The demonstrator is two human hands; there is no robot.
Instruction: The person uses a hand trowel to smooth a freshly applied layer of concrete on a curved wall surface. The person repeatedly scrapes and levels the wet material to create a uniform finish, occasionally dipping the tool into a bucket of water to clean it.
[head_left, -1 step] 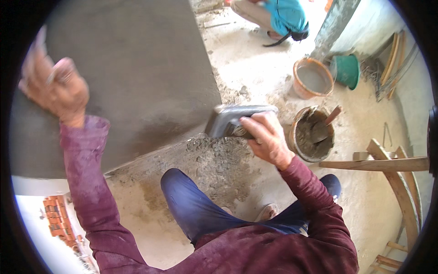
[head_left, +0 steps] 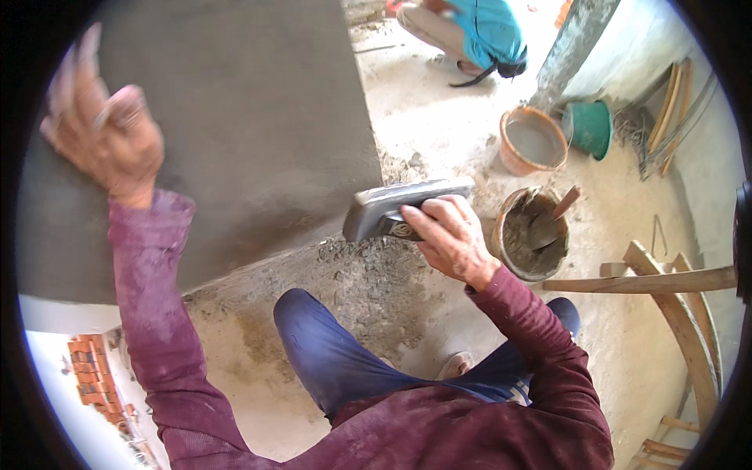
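Note:
A broad surface of smooth, damp-looking grey plaster (head_left: 251, 117) fills the upper left. My left hand (head_left: 110, 133) is raised over its left side with fingers spread, holding nothing; I cannot tell whether it touches the plaster. In my right hand (head_left: 456, 244) is a plastering float (head_left: 366, 213), gripped by its dark handle. The float overlaps the lower right corner of the plastered surface in view, and its contact there is unclear. Crumbled mortar (head_left: 360, 286) lies on the floor below this edge.
Right of my right hand stands a bucket of mortar (head_left: 505, 254) with a trowel (head_left: 544, 231) in it. Beyond are an orange bucket (head_left: 505, 149) and a green bucket (head_left: 599, 129). Wooden pieces (head_left: 650, 282) stand at right. A person in blue (head_left: 489, 31) crouches at the back.
The float has shifted slightly left and tilted a little in my right hand. My left hand has moved slightly right, its fingers still spread.

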